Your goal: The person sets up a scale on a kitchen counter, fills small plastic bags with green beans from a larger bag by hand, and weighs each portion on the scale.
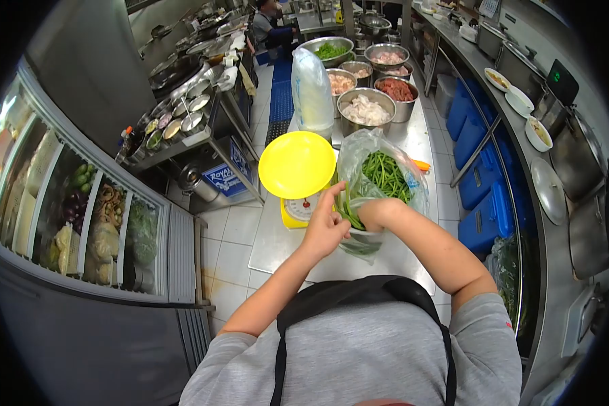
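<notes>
A clear plastic bag (418,177) full of long green beans (386,173) lies spread on the steel table in front of me. At its near side a bowl (366,237) holds more beans. My right hand (379,214) reaches down into this bowl, its fingers hidden among the beans and behind the wrist. My left hand (326,224) is beside the bowl, index finger stretched up and the others loosely bent, with nothing visible in it. Just left of that hand stands a yellow kitchen scale (296,211) topped by a yellow round pan (297,164).
Farther along the steel table (413,264) are a roll of plastic bags (312,95), a pot of pale meat pieces (365,111) and several bowls of meat. A glass-door fridge (108,230) stands left, a shelf with pots (575,169) right. Another person (267,27) is at the back.
</notes>
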Motion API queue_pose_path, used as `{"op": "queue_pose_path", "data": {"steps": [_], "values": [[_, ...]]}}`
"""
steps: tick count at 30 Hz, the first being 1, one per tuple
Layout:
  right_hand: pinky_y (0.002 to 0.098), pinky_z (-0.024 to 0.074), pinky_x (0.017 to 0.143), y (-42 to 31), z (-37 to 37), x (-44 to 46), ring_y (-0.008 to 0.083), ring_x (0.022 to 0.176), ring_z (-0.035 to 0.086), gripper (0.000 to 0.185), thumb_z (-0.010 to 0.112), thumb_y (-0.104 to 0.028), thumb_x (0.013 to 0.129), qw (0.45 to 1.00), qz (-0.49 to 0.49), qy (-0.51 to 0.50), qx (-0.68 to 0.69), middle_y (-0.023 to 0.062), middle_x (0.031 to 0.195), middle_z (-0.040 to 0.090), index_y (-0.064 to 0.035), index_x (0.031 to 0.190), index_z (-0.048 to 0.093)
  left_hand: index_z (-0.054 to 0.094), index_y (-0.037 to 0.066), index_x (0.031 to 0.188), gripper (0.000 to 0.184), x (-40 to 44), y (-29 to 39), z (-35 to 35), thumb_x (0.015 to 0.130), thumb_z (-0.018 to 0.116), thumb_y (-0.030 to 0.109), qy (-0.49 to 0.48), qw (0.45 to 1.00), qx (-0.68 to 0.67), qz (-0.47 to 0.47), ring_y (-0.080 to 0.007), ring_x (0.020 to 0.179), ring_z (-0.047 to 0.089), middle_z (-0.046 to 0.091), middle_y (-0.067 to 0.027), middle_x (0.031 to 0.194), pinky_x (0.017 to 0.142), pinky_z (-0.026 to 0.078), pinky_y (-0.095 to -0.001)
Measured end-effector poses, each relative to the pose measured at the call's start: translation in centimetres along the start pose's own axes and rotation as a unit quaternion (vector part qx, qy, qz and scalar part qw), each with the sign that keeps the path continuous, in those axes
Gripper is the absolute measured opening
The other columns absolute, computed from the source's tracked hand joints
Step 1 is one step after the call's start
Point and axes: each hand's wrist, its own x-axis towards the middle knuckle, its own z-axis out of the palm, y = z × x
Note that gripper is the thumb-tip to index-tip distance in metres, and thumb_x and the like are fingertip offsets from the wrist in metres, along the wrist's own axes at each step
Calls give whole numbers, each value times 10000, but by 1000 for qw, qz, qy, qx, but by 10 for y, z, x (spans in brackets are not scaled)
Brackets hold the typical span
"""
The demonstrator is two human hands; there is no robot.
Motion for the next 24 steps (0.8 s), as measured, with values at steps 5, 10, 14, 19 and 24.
{"op": "queue_pose_path", "data": {"steps": [5,10,14,19,24], "values": [[372,474,779,9,-2,-23,295,900,613,359,717,-246,666,989,-61,80,109,144,933,651,-83,980,659,331,65,1296,627,-3,-3,1,705,467,-96,17,996,67,63,-95,533,475,429,-102,1131,482,424,-230],[384,457,810,15,27,-13,317,915,598,284,565,-263,807,938,-157,212,226,161,956,637,-83,1021,619,296,78,1319,657,-1,-14,-5,708,470,-90,-6,998,65,15,-97,536,474,422,-105,1190,487,431,-235],[380,425,874,-5,-10,-38,299,996,572,304,550,-213,778,993,-3,20,116,175,1020,619,-72,1037,622,311,73,1309,660,0,-7,-1,691,467,-96,20,997,58,41,-100,534,451,386,-104,1290,503,407,-230],[373,372,960,-17,10,-17,293,1098,533,322,520,-235,787,994,-10,74,82,170,1152,574,-113,1062,634,364,71,1279,630,-8,4,14,681,462,-100,-41,982,125,136,-98,585,438,369,-105,1332,538,379,-221],[393,428,879,3,20,-44,314,1042,557,418,547,-312,808,984,-78,115,115,158,1137,581,-100,1168,557,492,63,1085,419,-18,7,-9,696,475,-93,-58,969,185,155,-66,581,399,379,-82,1315,544,362,-192]]}}
